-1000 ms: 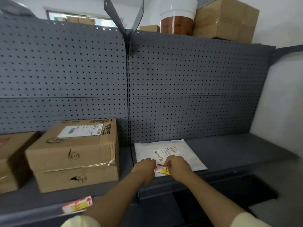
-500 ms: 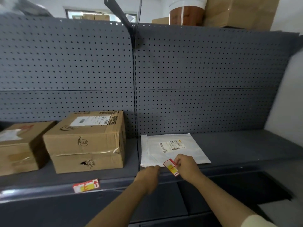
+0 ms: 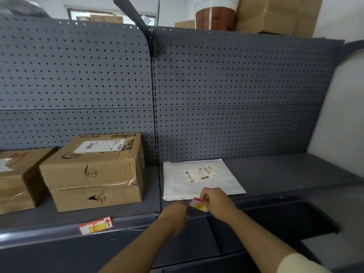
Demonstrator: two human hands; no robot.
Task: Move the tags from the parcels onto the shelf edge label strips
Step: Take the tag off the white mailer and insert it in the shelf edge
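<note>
A white mailer parcel (image 3: 199, 178) lies flat on the right grey shelf. My right hand (image 3: 216, 201) pinches a red, white and yellow tag (image 3: 198, 204) just in front of the mailer's near edge, over the shelf edge label strip (image 3: 266, 201). My left hand (image 3: 175, 215) is at the strip right beside the tag, fingers curled toward it; whether it touches the tag is hidden. Another tag (image 3: 96, 225) with a red arrow sits in the left shelf's strip, below a cardboard box (image 3: 94, 170) marked 013.
A second cardboard box (image 3: 17, 178) stands at the far left. The grey pegboard back (image 3: 236, 95) rises behind. Boxes and a brown tub (image 3: 215, 12) sit on top. A lower shelf (image 3: 285, 219) lies below right.
My right hand lifted the tag off the mailer and brought it down toward the shelf edge; my left hand followed to the strip. The camera view shifted up and left.
</note>
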